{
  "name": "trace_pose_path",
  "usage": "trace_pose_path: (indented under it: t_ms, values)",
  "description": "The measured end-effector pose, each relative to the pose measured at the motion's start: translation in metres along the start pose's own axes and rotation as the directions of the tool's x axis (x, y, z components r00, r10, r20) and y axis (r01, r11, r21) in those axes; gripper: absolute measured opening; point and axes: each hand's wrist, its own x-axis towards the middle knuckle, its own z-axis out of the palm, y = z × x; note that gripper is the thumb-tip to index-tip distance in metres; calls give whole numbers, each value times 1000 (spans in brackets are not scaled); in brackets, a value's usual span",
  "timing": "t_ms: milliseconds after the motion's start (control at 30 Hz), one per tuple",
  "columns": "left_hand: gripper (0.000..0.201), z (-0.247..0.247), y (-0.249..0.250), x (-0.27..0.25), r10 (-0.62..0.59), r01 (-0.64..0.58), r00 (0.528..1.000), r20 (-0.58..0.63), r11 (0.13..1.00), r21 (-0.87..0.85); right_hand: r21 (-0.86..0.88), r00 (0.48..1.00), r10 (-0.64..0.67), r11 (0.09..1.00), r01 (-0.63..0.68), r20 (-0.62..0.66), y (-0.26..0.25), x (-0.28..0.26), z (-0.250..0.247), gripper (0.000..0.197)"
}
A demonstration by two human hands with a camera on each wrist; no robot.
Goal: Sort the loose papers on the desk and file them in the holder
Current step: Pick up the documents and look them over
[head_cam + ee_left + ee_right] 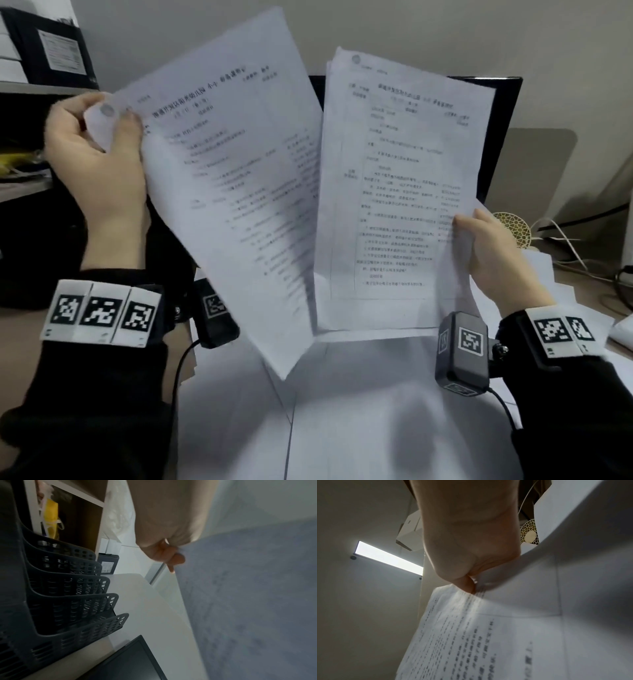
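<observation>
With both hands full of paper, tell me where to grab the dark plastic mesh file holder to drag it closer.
Grip the dark plastic mesh file holder by the top rim of its nearest divider, coming from above on the open desk side. The stepped dividers stand free with gaps between them, and their curved rims give fingers purchase.

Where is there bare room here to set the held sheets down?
Bare white desk lies between the slotted holder and the dark screen edge. Ahead of the person, loose papers cover the desk; cables crowd the right.
</observation>
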Motion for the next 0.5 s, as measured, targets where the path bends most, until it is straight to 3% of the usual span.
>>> trace_pose_path:
  t_ms: [100,233,367,500]
  values:
    - [18,4,10,-10,-39,41,991,130,999,-8,45,1000,25,999,-25,-1,0,0,-2,22]
    - [13,17,22,-24,-5,20,967,253,998,-59,59,1000,6,998,-6,3,0,1,-3,22]
    - [13,23,28,-30,-15,42,951,310,996,-82,117,995,-37,992,47,-89,-4,4,-11,13]
    - [14,27,25,-35,-58,86,938,343,994,-69,176,995,-25,984,43,-102,-8,1,-17,26]
